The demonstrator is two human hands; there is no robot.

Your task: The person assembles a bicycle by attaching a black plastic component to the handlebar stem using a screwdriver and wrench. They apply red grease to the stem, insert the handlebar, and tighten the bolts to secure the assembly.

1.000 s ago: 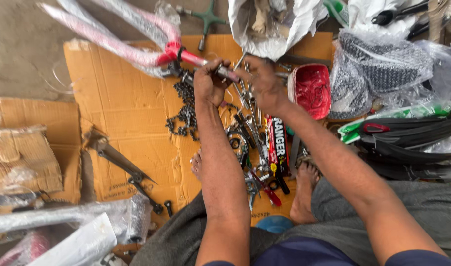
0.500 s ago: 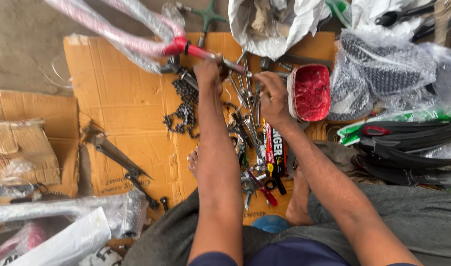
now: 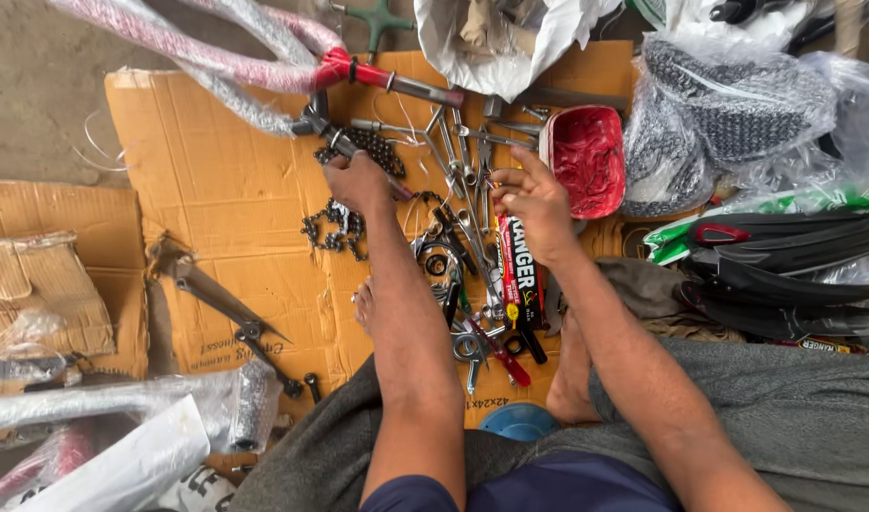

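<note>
Since the earlier views, the left hand [image 3: 356, 180] has dropped away from the red wrapped frame tube [image 3: 358, 71] and now closes on a dark metal tool [image 3: 335, 142] just below that tube, on the cardboard sheet [image 3: 226, 190]. The right hand [image 3: 539, 204], fingers loosely spread and empty, hovers right of the tool, over the scattered wrenches [image 3: 467, 161], beside the red tub [image 3: 586, 156]. Both forearms reach forward, elbows low.

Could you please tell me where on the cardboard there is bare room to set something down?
Bare cardboard sheet lies left of the left hand, between the wrapped bicycle frame and the crank arm. Between both hands, wrenches and chain crowd it, up to the red tub.
</note>
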